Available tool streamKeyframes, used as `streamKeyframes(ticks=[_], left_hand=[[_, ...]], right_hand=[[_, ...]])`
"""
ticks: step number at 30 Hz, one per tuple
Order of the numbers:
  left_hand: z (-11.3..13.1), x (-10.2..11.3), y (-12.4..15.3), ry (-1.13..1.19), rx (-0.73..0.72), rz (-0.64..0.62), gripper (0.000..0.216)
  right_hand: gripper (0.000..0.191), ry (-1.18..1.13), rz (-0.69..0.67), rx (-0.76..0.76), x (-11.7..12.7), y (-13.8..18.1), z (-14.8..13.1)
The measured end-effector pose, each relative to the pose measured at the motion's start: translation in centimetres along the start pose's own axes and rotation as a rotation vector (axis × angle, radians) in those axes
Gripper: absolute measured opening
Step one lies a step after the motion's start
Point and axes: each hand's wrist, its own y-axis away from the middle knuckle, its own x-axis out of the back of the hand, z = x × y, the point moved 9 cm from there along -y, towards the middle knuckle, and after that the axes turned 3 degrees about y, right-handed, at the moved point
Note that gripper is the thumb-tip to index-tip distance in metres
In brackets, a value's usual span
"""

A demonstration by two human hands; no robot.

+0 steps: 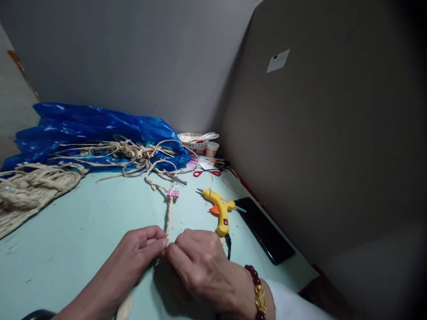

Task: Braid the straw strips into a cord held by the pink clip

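Note:
A pale braided fibre cord (170,217) runs from a pink binder clip (173,194) down to my two hands. My left hand (142,249) is closed, its thumb and forefinger pinching the cord's near end. Right beside it, my right hand (200,260) is closed as well, fingers bent at the same spot on the cord; its fingertips are partly hidden. A loose flat strand (124,307) shows below my left wrist. Past the clip, more cord (151,182) curls toward the pile at the back.
A yellow glue gun (220,206) lies right of the cord, near a black tablet-like slab (267,231). Red-handled scissors (207,172), a paper cup (212,150) and a basket (190,138) stand behind. Fibre strands (133,151) lie on blue plastic (100,120); woven work (36,191) is at left.

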Motion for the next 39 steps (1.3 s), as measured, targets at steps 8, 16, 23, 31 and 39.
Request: streamKeyframes(ticks=[8, 16, 23, 31, 39], left_hand=[[0.5, -0.6, 0.1, 0.134, -0.005, -0.047, 0.029], [1.2, -0.4, 0.7, 0.094, -0.022, 0.008, 0.026], [3.0, -0.2, 1.0, -0.258, -0.201, 0.07, 0.023], [3.6, 0.0, 1.6, -0.507, -0.229, 0.149, 0.028], [2.9, 0.0, 1.1, -0.463, -0.202, 0.136, 0.029]], right_hand=[[0.024, -0.147, 0.083, 0.111, 1.1, -0.5, -0.7], [0.026, -0.743, -0.088, -0.654, -1.0, 0.6, 6.2], [0.028, -0.931, -0.213, -0.664, -3.0, 0.9, 5.7], [0.021, -0.736, -0.256, -0.602, -2.0, 0.4, 5.1], [0.012, -0.476, -0.304, -0.506, -2.3, 0.6, 4.3]])
